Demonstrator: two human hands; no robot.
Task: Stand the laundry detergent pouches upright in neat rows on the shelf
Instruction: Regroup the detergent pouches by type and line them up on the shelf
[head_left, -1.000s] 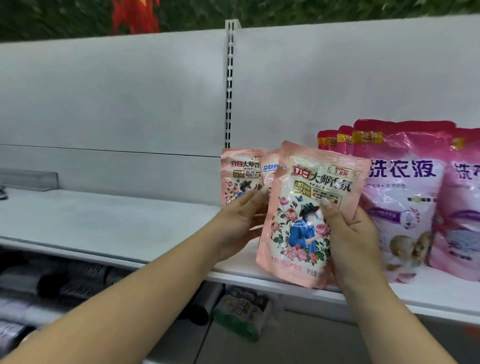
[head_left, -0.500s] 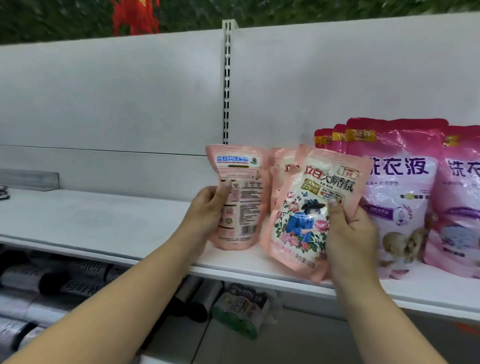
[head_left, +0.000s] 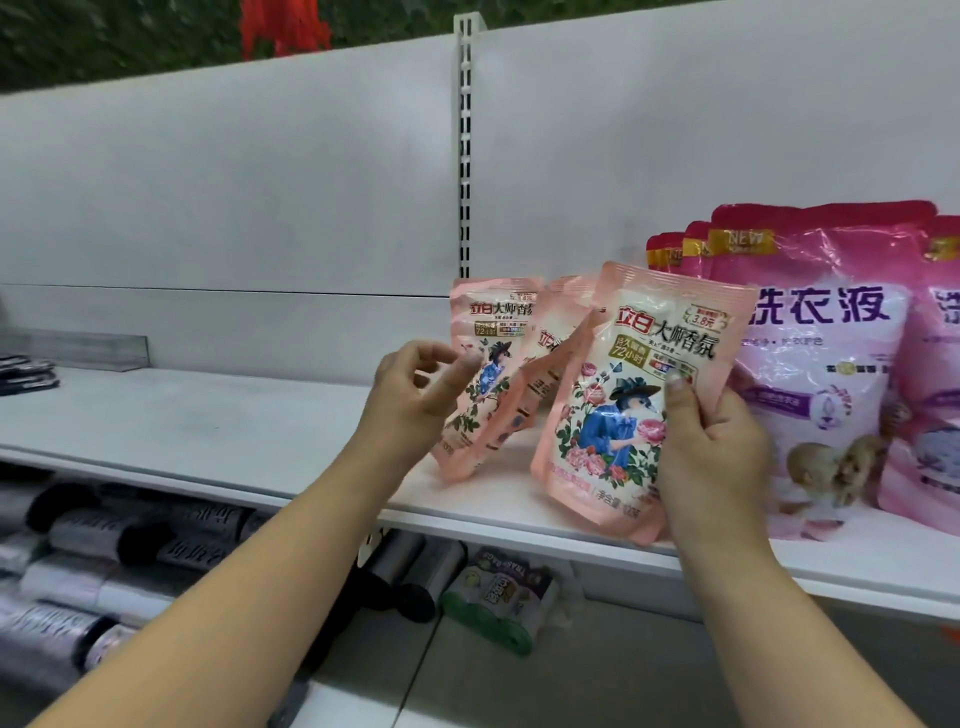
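On the white shelf, my right hand grips a small peach-pink detergent pouch, thumb on its flowered front. This pouch tilts left, its bottom over the shelf's front edge. Left of it, my left hand pinches the left edge of a second small pouch. The second pouch faces me and leans right, with its bottom on the shelf. A third small pouch stands between and behind them, mostly hidden.
Several large pink detergent pouches stand upright in rows at the right. A slotted upright runs up the back panel. Bare shelf stretches left to a clear divider. The lower shelf holds dark rolls and a green pack.
My left hand took a pouch from the back, showed its rear label, then turned it front-forward and set its bottom on the shelf. My right hand kept its pouch, shifting slightly.
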